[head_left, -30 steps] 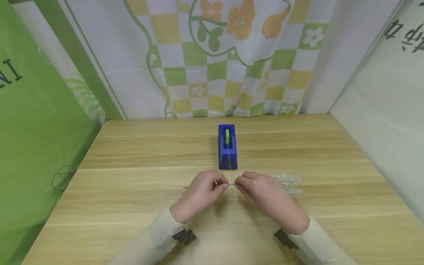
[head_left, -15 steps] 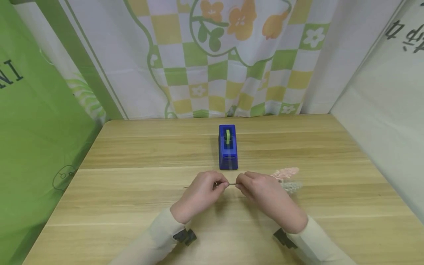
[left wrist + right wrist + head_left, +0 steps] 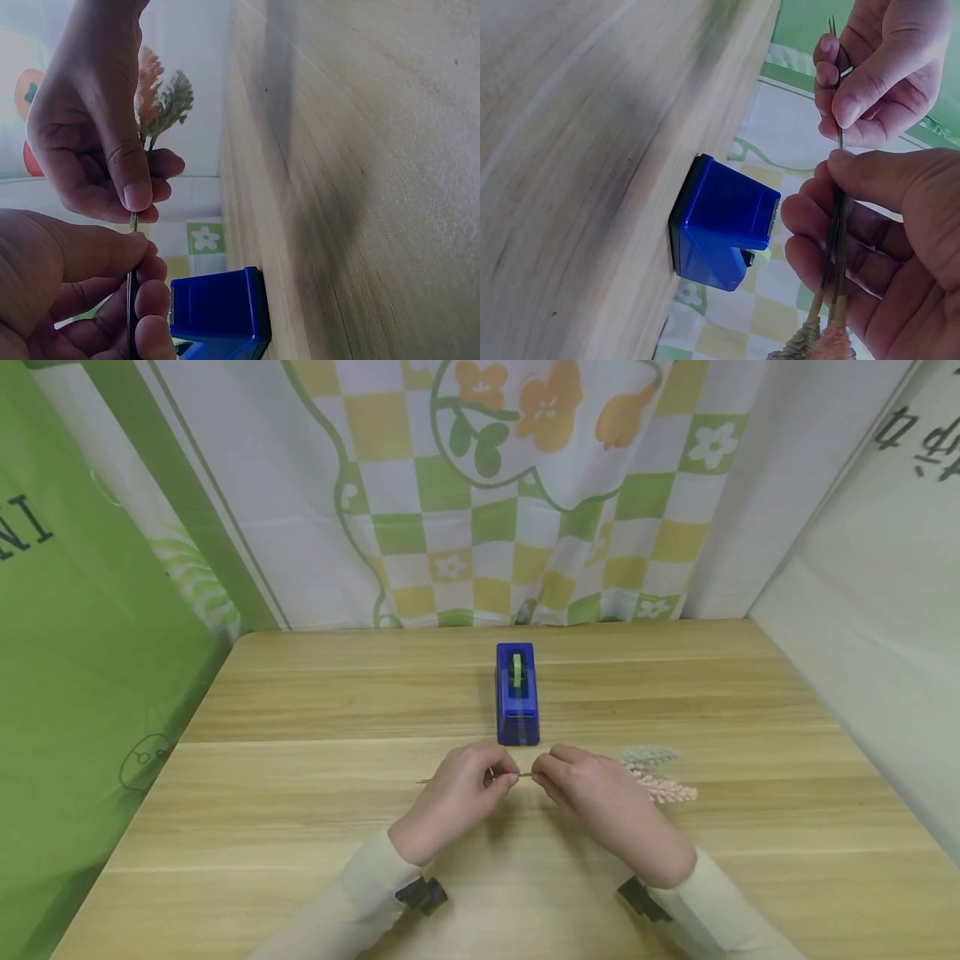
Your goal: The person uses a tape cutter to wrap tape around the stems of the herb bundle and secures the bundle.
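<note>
A pair of dried-flower stems (image 3: 526,775) lies across my fingertips, just above the table. My left hand (image 3: 459,789) pinches the stems between thumb and forefinger, their thin ends sticking out to the left. A short way to the right, my right hand (image 3: 603,793) grips the same stems nearer the flower heads. One fluffy head is pink (image 3: 148,81), the other grey-green (image 3: 175,101); both stick out beyond the right hand. The right wrist view shows the stems (image 3: 838,225) bundled side by side along the curled right fingers. A narrow gap separates the two hands.
Just beyond the hands stands a blue tape dispenser (image 3: 517,722) with a yellow-green roll core and a toothed cutting edge facing me. The wooden table (image 3: 337,693) ends at a patterned curtain (image 3: 450,527), with a green cloth on the left and a white one on the right.
The flower heads have turned about the stems: first only grey-green showed, then pink lay on the far side, now pink lies on the near side. Both hands stay nearly in place.
</note>
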Motion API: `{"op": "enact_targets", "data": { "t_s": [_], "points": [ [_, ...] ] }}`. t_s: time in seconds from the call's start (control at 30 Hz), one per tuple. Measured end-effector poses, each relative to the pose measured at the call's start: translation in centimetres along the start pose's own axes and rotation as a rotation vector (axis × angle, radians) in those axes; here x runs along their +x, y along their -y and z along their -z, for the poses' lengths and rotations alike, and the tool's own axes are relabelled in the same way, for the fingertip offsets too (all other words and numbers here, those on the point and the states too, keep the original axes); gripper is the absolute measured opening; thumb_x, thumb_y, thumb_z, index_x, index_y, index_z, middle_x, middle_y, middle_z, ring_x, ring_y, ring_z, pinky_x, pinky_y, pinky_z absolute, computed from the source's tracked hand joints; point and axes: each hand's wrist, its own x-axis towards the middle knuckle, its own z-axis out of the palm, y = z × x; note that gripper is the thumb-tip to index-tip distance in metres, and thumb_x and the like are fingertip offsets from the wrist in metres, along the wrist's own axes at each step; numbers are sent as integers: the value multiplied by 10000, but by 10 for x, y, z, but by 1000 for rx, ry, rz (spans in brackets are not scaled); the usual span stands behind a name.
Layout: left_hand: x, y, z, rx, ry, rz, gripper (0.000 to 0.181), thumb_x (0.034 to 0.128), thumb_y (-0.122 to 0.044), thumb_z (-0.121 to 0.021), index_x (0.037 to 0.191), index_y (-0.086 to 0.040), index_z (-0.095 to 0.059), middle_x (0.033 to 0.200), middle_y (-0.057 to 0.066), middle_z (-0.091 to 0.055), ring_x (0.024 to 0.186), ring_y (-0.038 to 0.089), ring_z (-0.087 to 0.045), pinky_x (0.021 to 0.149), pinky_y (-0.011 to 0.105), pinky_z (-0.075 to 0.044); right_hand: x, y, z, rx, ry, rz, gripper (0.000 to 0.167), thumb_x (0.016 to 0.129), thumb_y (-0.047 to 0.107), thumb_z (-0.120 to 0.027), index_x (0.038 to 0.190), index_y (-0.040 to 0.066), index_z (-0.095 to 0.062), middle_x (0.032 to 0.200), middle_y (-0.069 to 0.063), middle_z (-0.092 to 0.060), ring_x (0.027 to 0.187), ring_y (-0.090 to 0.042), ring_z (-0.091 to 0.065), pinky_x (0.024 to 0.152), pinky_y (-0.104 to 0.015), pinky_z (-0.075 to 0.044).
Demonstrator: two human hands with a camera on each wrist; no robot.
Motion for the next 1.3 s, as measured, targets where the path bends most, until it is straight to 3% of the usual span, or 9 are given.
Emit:
{"op": "enact_targets", "data": {
  "t_s": [0.3, 0.57, 0.8, 1.3],
  "points": [
    [0, 2, -1, 33, 13, -15, 148, 1013, -120, -671, 1013, -51, -802, 997, 55, -778, 797, 107, -612, 716, 228, -520, 1, 0, -2, 10, 3, -20, 53, 938, 137, -774, 944, 127, -723, 820, 44, -693, 644, -51, -603, 589, -179, -529],
    [2, 4, -3, 11, 4, -1, 98, 994, -95, -695, 994, -67, -789, 964, 31, -762, 754, 93, -579, 680, 215, -506, 2, -1, -4, 46, 54, -59, 73, 962, 144, -749, 928, 124, -687, 774, 60, -642, 630, -17, -507, 582, -168, -494],
    [3, 6, -6, 16, -25, -13, 62, 976, -96, -719, 973, -97, -781, 946, 17, -745, 766, 89, -581, 687, 209, -504, 1, -1, -4, 49, 55, -50, 40, 980, 140, -725, 994, 107, -742, 859, 38, -715, 712, -56, -641, 652, -183, -561],
    [6, 4, -7, 54, -13, -27, 149, 1021, -120, -663, 1010, -44, -791, 949, 45, -773, 732, 91, -566, 677, 212, -497, 3, -5, -7, 47, 53, -81, 86, 966, 150, -745, 930, 127, -670, 751, 64, -613, 600, -13, -464, 554, -166, -464]
  ]
}}
